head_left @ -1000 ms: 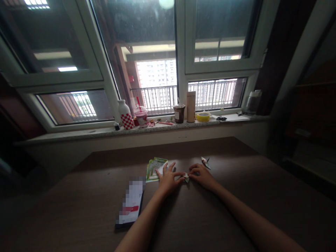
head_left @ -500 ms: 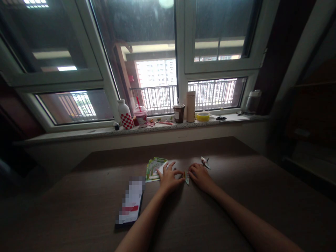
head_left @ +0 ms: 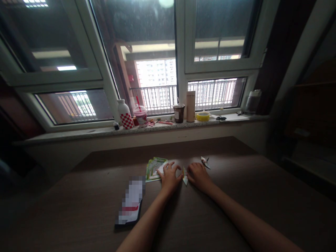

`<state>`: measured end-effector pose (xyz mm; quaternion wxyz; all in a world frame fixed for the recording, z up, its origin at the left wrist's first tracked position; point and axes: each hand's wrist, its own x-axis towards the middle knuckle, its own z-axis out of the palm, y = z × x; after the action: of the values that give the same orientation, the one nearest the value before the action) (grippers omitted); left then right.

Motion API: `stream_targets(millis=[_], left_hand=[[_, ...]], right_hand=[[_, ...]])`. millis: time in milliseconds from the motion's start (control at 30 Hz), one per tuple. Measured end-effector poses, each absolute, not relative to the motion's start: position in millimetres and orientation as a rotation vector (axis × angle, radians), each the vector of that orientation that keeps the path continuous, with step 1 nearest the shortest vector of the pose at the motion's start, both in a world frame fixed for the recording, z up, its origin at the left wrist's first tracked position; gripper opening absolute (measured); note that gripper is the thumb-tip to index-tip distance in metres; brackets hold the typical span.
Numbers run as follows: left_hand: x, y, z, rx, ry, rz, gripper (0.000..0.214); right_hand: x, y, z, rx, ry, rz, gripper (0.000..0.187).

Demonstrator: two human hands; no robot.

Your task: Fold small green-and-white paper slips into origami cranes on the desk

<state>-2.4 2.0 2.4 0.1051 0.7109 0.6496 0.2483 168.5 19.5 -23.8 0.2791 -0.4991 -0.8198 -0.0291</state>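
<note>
A small folded paper piece (head_left: 185,177), pale with printed colours and a pointed lower end, stands between my two hands just above the table. My left hand (head_left: 170,179) pinches its left side with thumb and index finger, the other fingers spread over a white-cornered stack of green-edged printed paper sheets (head_left: 151,172). Against the right side of the piece, my right hand (head_left: 200,177) has its fingers curled together; its thumb is hidden. A second folded paper piece (head_left: 205,162) with pointed tips lies just beyond my right hand.
A phone (head_left: 131,203) with a blurred screen lies left of my left forearm on the dark brown table (head_left: 78,196). Along the windowsill (head_left: 102,131) stand a checkered bottle (head_left: 126,117), drink cups (head_left: 179,113), a tan flask (head_left: 190,106), yellow tape (head_left: 203,116) and scissors (head_left: 221,118).
The folded paper piece between my hands has shifted slightly left and turned a little. Both hands have moved slightly left with it. The sheets, phone and second folded piece stay put.
</note>
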Motion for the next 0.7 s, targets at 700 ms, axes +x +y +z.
stream_targets(millis=[700], left_hand=[[-11.6, -7.8, 5.0, 2.270, 1.832, 0.650, 0.016]], right_hand=[[180.1, 16.4, -24.1, -1.102, -2.244, 0.065, 0.014]])
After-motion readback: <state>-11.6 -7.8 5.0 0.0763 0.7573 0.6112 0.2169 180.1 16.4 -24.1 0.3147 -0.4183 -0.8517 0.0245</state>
